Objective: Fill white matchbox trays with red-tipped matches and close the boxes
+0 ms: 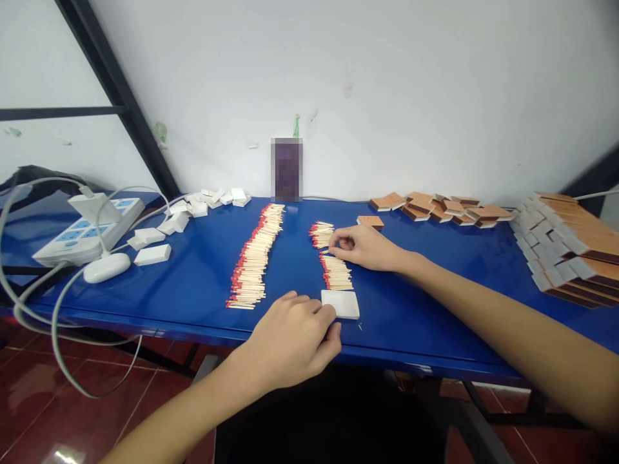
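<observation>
A shallow white matchbox tray [344,304] lies near the table's front edge. My left hand [294,332] is at its left front corner, fingers curled and touching it, with the thumb tucked below. My right hand [367,248] reaches over a short row of red-tipped matches [337,272], just behind the tray. Its thumb and index finger are closed in a pinch at a match [327,251] in the gap between this row and another small group of matches [321,233]. A longer column of matches [251,261] runs away from me on the left.
Small white trays [152,254] lie scattered at the back left, near a power strip [91,232] with cables. Brown matchbox sleeves [435,207] lie along the back right, one sleeve [370,222] nearer. A stack of matchboxes [570,248] stands far right. A wall borders the blue table [435,283].
</observation>
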Action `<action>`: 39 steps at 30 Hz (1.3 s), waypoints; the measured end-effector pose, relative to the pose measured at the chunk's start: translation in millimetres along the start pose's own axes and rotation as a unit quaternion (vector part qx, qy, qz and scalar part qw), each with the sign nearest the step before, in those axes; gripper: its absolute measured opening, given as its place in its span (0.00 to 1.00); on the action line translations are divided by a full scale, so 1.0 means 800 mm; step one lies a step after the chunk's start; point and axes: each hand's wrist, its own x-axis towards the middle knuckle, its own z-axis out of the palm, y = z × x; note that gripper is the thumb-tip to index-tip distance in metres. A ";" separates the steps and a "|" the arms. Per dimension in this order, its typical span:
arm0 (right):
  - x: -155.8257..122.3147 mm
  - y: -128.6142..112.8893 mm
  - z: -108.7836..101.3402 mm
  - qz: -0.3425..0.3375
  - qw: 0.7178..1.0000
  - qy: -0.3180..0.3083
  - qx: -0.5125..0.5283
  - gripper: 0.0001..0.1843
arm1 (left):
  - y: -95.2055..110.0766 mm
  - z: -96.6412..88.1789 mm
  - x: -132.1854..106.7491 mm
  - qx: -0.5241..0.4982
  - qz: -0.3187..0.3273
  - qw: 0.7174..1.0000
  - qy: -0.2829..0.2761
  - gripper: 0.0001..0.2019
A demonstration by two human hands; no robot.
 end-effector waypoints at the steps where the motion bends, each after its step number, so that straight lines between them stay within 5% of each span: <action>1: 0.000 0.001 0.000 0.001 1.000 -0.001 0.000 0.09 | 0.000 0.000 0.000 0.000 -0.001 1.000 0.001 0.12; 39: 0.001 0.005 0.005 -0.017 1.000 0.014 -0.022 0.12 | 0.000 0.000 0.000 -0.001 0.003 1.000 0.006 0.11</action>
